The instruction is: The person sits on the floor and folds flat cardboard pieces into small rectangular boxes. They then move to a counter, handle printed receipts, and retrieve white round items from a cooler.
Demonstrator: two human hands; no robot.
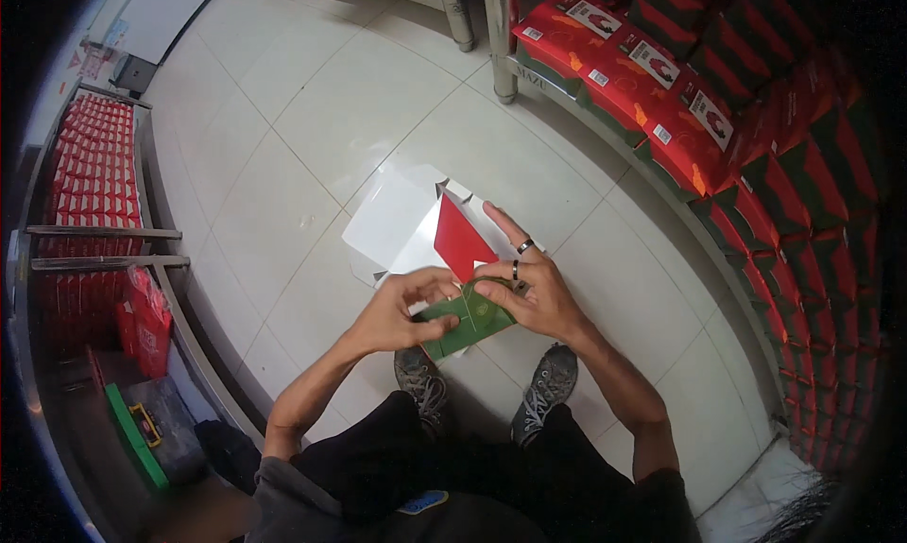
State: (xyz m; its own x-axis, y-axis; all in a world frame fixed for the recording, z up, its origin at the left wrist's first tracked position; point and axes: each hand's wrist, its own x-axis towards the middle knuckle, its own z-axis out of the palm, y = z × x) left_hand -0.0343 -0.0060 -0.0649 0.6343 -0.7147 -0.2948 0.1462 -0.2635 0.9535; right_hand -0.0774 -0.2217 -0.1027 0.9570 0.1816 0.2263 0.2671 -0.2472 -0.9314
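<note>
A partly folded cardboard carton (460, 237) is between my hands, above the floor in the middle of the head view. It has a red panel, a green panel (487, 326) nearest me, and white inner sides with flaps spread out beyond. My left hand (406, 309) grips the green part from the left, thumb on top. From the right, my right hand (534, 293) pinches the green flap with thumb and fingers, while its index finger stretches along the red panel's side. Two dark rings sit on that hand. My palms hide the carton's underside.
Red and green packages (652, 70) fill a metal rack on the right in tall stacks. Along the left, another rack (104, 233) holds rows of red and white packs, a red plastic bag (146, 326) and a dark toolbox (161, 425). My shoes (548, 387) stand on pale floor tiles.
</note>
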